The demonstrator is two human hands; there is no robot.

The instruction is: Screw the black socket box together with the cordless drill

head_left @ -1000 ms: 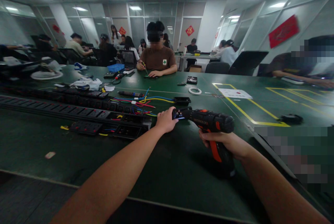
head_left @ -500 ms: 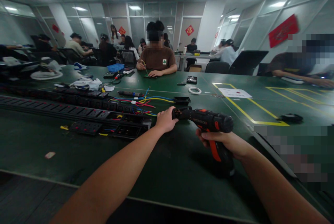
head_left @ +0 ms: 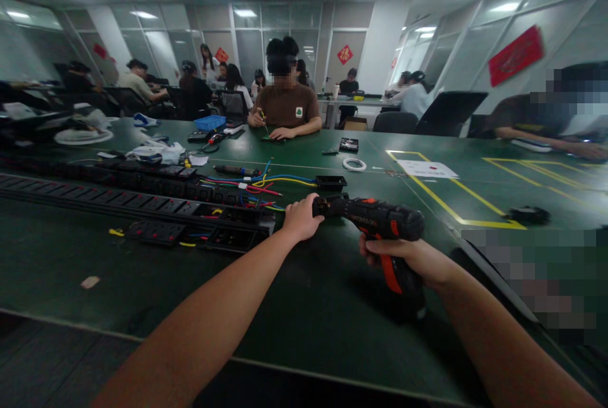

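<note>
My right hand (head_left: 408,256) is wrapped round the grip of a black and orange cordless drill (head_left: 384,218), which points left. The drill's nose meets a small black part (head_left: 322,206), whose details are too dark to make out. My left hand (head_left: 303,219) is closed on that part from the left side. Left of my hand lies a long black power strip (head_left: 142,200) with its near end uncovered and wires inside. A loose black socket panel (head_left: 156,232) rests in front of it. Behind my left hand, blue and yellow wires (head_left: 289,178) run to a black end box (head_left: 331,182).
A white tape roll (head_left: 354,165), a paper sheet (head_left: 427,169) and yellow floor-style tape lines (head_left: 456,213) are on the green table (head_left: 304,306). A blue basket (head_left: 210,123) stands farther back. Across the table sits a person in a brown shirt (head_left: 285,107).
Both hands and the drill stay in nearly the same place. The drill body has rolled or tilted very slightly.
</note>
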